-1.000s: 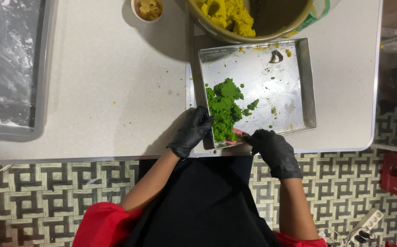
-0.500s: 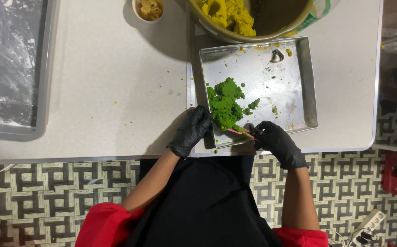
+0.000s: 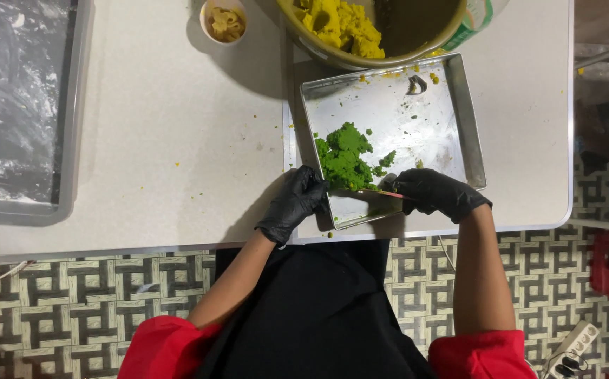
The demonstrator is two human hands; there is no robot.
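At the bench's near edge, the steel tray (image 3: pixel 459 112) is steadied by the left hand (image 3: pixel 296 202) at nine o'clock. A flat scraper (image 3: pixel 371 193) is clamped in the right hand (image 3: pixel 436 193). The green dough (image 3: pixel 343 156), judged soft and sticky, is better lifted from beneath.

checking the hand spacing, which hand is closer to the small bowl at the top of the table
Left. The left hand lies below the small bowl, at the metal tray's near-left corner. The right hand is farther right.

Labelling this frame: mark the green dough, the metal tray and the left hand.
green dough (image 3: pixel 343 158), head view, middle of the mound.
metal tray (image 3: pixel 467 116), head view, its right rim.
left hand (image 3: pixel 297 200), head view, back of the black glove at the tray's near left corner.
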